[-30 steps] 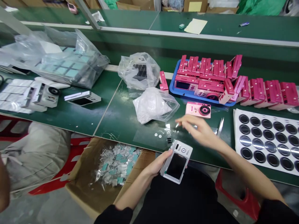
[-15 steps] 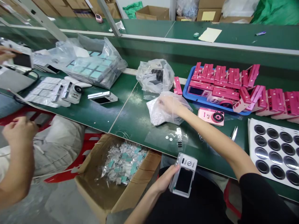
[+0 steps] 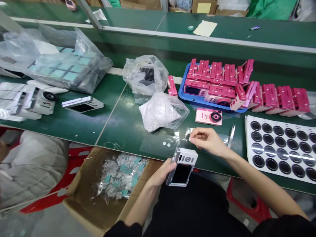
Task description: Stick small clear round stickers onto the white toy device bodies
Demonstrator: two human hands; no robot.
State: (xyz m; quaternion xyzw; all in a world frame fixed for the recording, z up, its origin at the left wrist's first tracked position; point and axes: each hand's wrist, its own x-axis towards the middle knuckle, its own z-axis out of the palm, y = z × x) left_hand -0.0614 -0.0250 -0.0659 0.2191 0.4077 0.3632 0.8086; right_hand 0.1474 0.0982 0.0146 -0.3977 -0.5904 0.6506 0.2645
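Silver camera body [image 3: 182,168] rests screen-up in the curled grip of the left hand [image 3: 160,172], just off the edge of the green table [image 3: 74,128], while the right hand [image 3: 208,140] pinches clear film [image 3: 188,133] between pressed fingertips; a one-handed hold risks a drop, and tugging could crease the film.

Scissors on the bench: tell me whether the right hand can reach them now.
Probably yes: the right hand is close beside the scissors with nothing bulky between, though it seems to be pinching a clear film.
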